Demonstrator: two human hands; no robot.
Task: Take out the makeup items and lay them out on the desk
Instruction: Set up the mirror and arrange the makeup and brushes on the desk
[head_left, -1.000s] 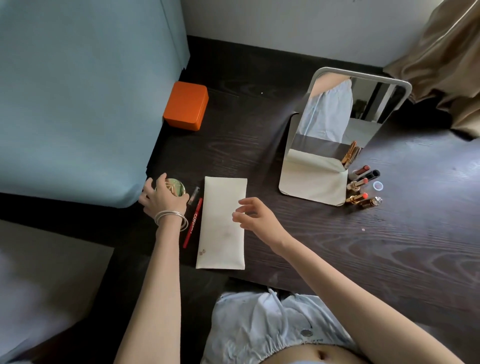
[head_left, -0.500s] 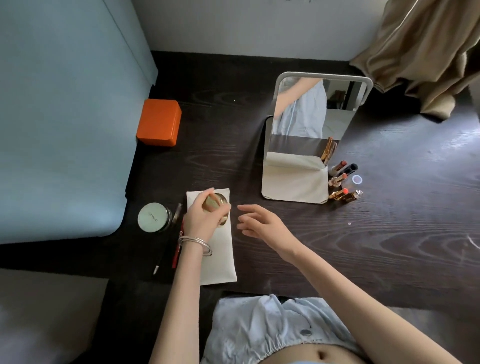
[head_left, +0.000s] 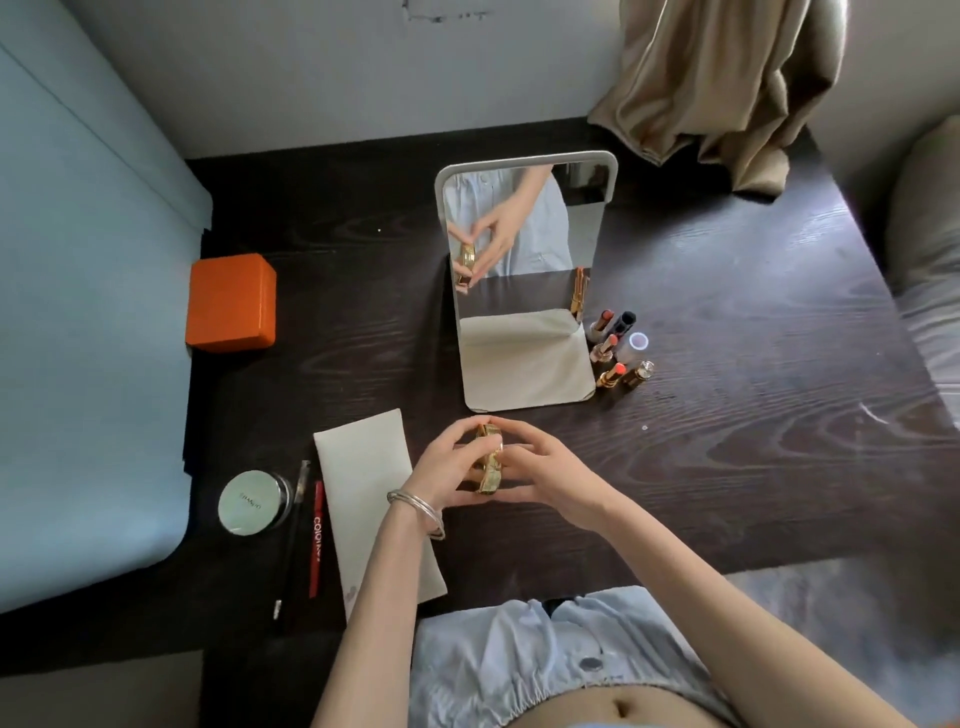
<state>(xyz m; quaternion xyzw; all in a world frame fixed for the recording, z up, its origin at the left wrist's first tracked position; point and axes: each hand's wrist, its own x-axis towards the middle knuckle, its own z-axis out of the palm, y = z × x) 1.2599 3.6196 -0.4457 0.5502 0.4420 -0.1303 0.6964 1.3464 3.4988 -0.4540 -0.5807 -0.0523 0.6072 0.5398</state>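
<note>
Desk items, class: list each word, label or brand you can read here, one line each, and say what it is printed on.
"COLO...": white letters along the red pencil; the rest is too blurred to read.
Round green compact: a short printed word on the lid, too blurred to read.
Lipsticks, gold compact, orange box: no readable text.

An orange box (head_left: 231, 301) sits at the left edge of the dark wood-grain desk (head_left: 753, 457), just beside a pale blue bed (head_left: 88, 332). A white-framed standing mirror (head_left: 524, 280) stands mid-desk. A beige curtain (head_left: 722, 83) hangs at the back right.
</note>
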